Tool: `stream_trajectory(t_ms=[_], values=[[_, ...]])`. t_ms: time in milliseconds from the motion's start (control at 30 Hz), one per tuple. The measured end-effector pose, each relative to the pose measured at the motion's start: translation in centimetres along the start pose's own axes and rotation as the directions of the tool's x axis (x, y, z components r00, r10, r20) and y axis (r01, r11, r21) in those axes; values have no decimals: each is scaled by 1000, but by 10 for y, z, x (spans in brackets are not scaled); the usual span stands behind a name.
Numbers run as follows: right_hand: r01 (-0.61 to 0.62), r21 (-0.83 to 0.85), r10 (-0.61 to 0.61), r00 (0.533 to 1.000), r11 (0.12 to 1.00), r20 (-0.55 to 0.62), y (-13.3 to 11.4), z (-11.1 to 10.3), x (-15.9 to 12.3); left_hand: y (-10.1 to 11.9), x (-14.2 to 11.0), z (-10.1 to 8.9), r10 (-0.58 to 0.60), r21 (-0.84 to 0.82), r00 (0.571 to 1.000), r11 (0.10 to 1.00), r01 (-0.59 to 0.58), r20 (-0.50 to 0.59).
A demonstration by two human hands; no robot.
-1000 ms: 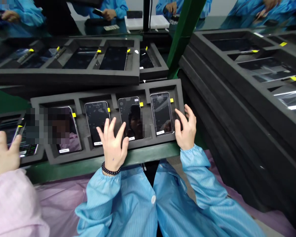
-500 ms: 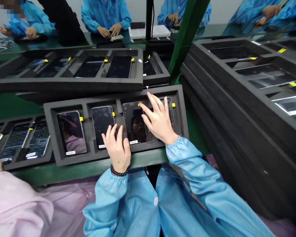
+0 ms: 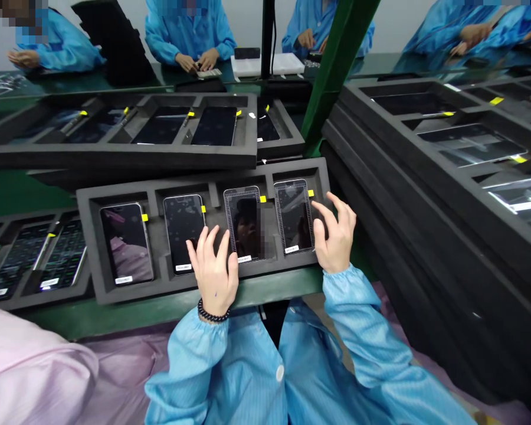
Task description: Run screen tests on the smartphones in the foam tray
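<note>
four phones [image 3: 126, 243] in one black tray [image 3: 89, 236] on the green tabletop [image 3: 283, 287] // end phone [image 3: 294, 215] at tray's 3 o'clock, neighbour phone [image 3: 244, 221] beside it at 9 o'clock // left hand [image 3: 215, 276]: grip fanned loosely, holding nothing, at neighbour phone's 7 o'clock // right hand [image 3: 336, 241]: grip half-curled, holding nothing, at end phone's 4 o'clock

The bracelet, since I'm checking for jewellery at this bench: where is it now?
Left of centre in the head view, the bracelet is around the wrist, between the person's left hand and the blue sleeve.
</note>
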State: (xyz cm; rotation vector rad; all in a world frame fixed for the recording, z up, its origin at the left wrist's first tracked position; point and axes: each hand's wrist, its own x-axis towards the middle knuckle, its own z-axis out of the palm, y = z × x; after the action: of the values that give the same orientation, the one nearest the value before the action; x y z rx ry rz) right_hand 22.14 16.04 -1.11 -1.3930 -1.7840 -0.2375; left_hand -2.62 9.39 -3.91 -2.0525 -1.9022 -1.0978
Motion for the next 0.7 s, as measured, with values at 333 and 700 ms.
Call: stream_trajectory(t_ms=[333, 700], values=[[116, 12, -117, 990, 993, 77, -11, 5, 35, 1, 57, -8, 252, -40, 968, 967, -252, 2], [246, -28, -238, 956, 969, 170, -33, 20, 56, 1, 101, 6, 381, 38, 922, 922, -384, 67]])
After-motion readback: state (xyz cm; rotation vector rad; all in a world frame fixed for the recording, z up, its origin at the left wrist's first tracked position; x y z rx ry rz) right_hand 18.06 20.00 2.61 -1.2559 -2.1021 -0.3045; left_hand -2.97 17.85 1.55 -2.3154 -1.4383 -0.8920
